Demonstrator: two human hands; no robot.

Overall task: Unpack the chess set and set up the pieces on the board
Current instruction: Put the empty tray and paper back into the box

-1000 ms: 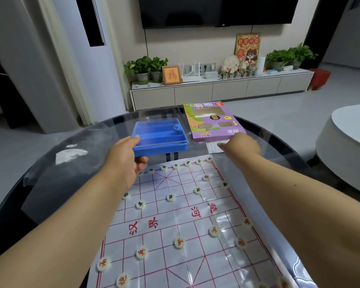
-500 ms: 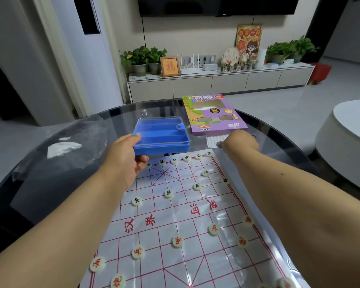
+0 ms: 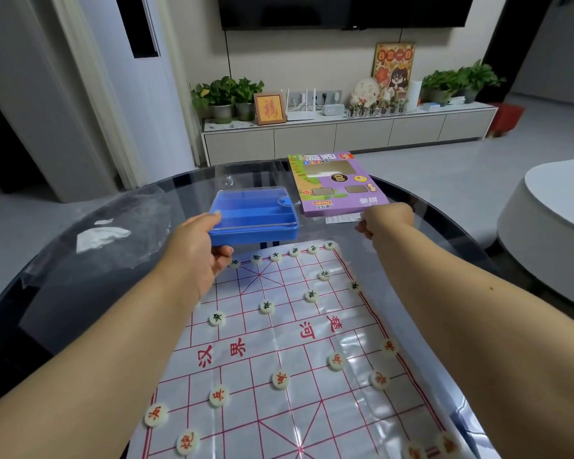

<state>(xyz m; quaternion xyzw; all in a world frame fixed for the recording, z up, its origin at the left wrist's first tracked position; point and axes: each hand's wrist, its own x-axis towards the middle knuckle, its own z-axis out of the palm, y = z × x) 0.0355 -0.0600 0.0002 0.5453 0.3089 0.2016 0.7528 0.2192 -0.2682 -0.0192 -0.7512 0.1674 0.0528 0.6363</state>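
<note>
Left hand [image 3: 196,250] grips the blue box [image 3: 254,218] by its near-left corner, just past the board [image 3: 279,342] – thin hard plastic, prob light & a bit slick, so hold by the side walls. Right hand [image 3: 386,220] is curled at a paper slip [image 3: 342,219] by the purple carton [image 3: 337,183] – can't tell if it's pinching it. Pieces [image 3: 280,380] sit on the board, near ones cut off; desk [image 3: 80,260] glass glares

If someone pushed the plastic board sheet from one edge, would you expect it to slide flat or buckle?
The board sheet would probably buckle: it looks thin and glossy, with creases and a lifted right edge. It may also slip easily on the glass table. The round pieces would likely shift with it.
</note>
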